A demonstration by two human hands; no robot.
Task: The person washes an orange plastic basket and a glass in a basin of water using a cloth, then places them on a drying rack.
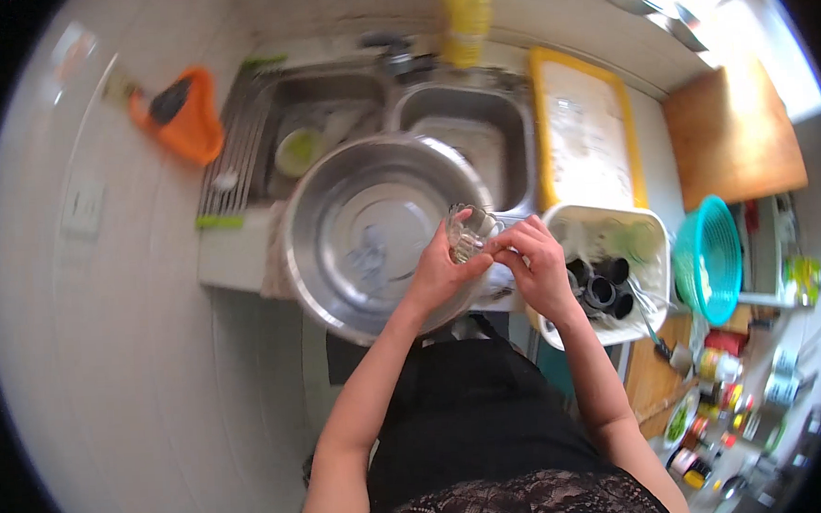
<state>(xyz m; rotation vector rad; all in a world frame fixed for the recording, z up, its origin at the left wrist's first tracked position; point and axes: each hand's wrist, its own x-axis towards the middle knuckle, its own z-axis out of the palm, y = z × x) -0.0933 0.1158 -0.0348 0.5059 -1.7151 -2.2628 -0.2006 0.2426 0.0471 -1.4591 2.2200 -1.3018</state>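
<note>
My left hand [440,265] grips a clear glass cup [466,236] with a scalloped rim, held tilted over the right side of a large stainless steel basin [394,208]. The fingers of my right hand [532,253] are pinched together at the cup's right edge, close to my left thumb. Whether a small piece sits between those fingertips is too blurred to tell. A clear, crumpled-looking shape [367,252] shows inside the basin, which overlaps the front edge of the double sink [461,100].
Right of my hands stands a white tub [554,214] with black cups [599,292] and utensils. Beyond it are a teal colander [714,261] and a wooden board [731,135]. A yellow-rimmed tray [585,143] and a yellow bottle [466,23] stand by the sink. An orange holder [184,122] hangs left.
</note>
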